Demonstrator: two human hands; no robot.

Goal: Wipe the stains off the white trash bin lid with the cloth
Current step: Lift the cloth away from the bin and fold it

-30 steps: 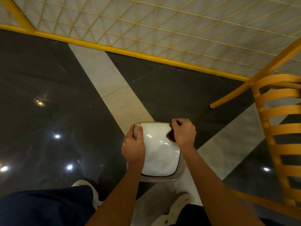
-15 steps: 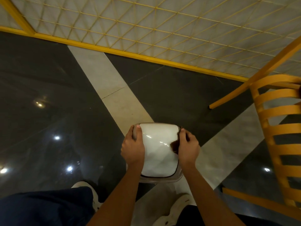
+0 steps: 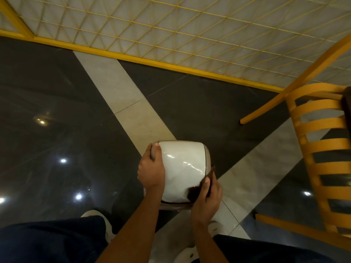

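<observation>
- Head view: white lid (image 3: 182,168) on bin, floor between my feet.
- my left hand (image 3: 152,172) grips lid's left edge.
- my right hand (image 3: 208,200) pinches dark cloth (image 3: 193,192) on near-right corner.

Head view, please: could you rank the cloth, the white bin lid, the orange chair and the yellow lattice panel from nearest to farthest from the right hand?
1. Cloth: gripped in the right hand.
2. White bin lid: just left, under the cloth.
3. Orange chair: off to the right.
4. Yellow lattice panel: far ahead.
</observation>
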